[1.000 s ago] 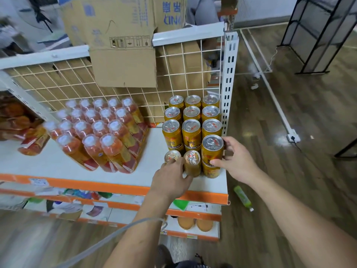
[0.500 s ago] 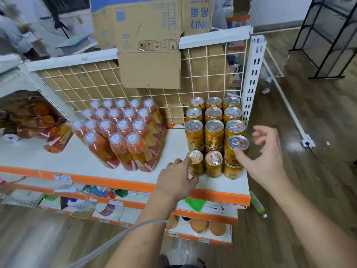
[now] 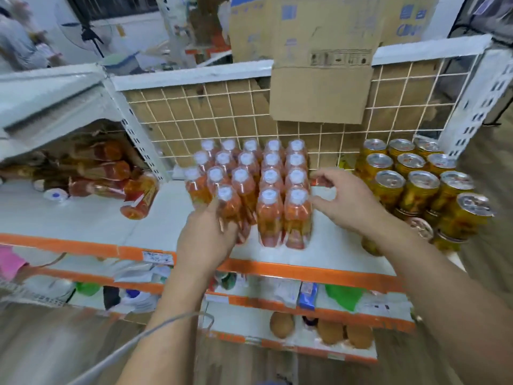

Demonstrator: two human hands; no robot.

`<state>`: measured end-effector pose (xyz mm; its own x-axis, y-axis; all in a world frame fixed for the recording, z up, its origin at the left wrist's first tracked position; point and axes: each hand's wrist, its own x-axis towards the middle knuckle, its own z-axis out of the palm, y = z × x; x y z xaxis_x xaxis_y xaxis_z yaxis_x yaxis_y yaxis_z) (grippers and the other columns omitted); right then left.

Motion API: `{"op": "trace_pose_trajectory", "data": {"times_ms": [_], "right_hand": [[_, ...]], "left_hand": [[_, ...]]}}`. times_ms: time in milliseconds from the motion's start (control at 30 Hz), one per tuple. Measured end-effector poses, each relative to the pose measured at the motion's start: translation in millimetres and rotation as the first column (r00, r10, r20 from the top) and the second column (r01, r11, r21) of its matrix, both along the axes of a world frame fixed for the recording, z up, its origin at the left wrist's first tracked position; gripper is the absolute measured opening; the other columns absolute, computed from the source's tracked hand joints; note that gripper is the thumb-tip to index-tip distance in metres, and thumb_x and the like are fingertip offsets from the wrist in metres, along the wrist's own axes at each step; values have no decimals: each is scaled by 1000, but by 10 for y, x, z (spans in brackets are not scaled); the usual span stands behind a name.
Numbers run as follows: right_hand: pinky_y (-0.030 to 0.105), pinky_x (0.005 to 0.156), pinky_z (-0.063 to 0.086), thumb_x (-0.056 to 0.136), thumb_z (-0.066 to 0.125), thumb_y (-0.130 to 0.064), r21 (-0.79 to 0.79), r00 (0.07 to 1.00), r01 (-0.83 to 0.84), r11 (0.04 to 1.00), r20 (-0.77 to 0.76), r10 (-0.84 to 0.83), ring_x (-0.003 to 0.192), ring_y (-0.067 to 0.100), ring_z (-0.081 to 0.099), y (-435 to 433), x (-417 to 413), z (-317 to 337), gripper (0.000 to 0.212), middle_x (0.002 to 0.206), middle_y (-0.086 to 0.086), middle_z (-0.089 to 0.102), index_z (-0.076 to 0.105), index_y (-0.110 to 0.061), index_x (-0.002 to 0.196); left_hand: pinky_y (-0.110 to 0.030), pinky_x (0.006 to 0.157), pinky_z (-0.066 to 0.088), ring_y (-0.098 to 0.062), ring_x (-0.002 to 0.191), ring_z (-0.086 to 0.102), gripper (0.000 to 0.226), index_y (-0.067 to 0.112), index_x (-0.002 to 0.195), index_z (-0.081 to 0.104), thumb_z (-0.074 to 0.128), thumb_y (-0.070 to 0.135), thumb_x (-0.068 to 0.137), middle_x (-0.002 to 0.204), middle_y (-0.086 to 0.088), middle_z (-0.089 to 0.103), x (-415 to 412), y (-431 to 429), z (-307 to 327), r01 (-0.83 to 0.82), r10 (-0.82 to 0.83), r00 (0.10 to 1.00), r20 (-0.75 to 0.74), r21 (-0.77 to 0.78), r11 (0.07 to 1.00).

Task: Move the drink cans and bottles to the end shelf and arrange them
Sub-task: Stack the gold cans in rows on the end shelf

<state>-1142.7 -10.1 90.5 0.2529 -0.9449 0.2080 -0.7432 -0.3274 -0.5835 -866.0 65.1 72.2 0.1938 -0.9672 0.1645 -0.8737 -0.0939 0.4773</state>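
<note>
Bottles of orange drink stand capped; left grip clasps one, right grip half-open, seemingly empty.

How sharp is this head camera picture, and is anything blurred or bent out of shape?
Head view: motion blur smears the whole frame; labels on the bottles and the cans at the right edge are unreadable; the wide-angle lens slants the orange shelf edge and leans the upright post; lighting is even, without strong glare.
</note>
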Motion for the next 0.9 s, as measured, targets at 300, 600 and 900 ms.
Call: {"op": "trace_pose_trajectory", "data": {"times_ms": [300, 600, 900], "right_hand": [[47, 92, 48, 82, 55, -51, 85, 815, -47, 995, -573, 87, 108, 34, 58, -232, 1111, 149, 40, 115, 4, 64, 62, -31, 117], [46, 102, 44, 88, 70, -23, 302, 801, -117, 946, -534, 270, 127, 20, 51, -321, 1121, 120, 49, 138, -9, 57, 55, -37, 132], [47, 97, 49, 77, 79, -52, 247, 882, -30, 969, -450, 142, 120, 24, 56, -241, 1221, 51, 66, 133, -3, 60, 53, -32, 134]], "left_hand": [[-51, 103, 49, -35, 135, 44, 73, 38, 157, 25, 65, 36, 96, 149, -6, 41, 421, -401, -119, 155, -151, 988, -43, 106, 982], [-39, 84, 50, -32, 117, 60, 61, 43, 148, 31, 63, 31, 98, 134, -4, 52, 361, -596, -241, 195, -185, 977, -103, 107, 975], [-33, 70, 45, -30, 102, 62, 53, 43, 140, 36, 62, 27, 97, 123, -1, 53, 397, -604, -317, 194, -189, 976, -105, 36, 980]]}}
